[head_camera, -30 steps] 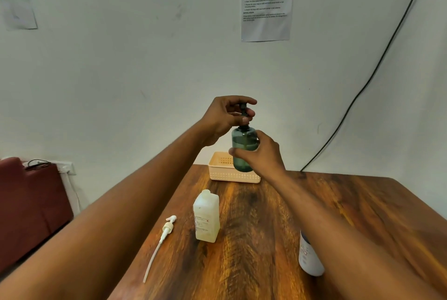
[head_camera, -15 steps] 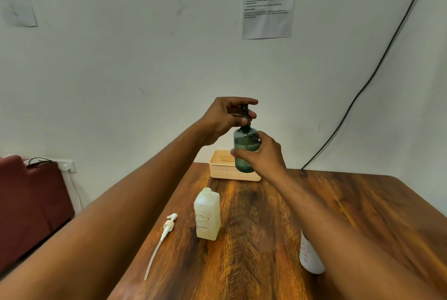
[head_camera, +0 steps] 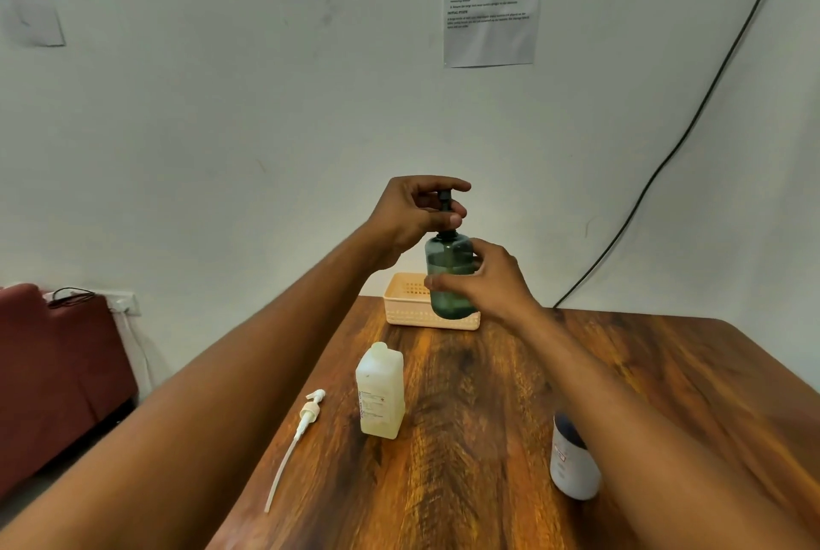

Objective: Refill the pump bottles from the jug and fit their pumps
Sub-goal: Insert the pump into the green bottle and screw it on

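Right hand [head_camera: 490, 283] grips the green pump bottle [head_camera: 448, 270] held above the table's [head_camera: 510, 438] far side, before the basket [head_camera: 410, 305]; left hand [head_camera: 415, 216] pinches its black pump [head_camera: 445, 201]

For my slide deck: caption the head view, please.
Left hand grips the dark pump atop a translucent green bottle held by the right hand above a wooden table.
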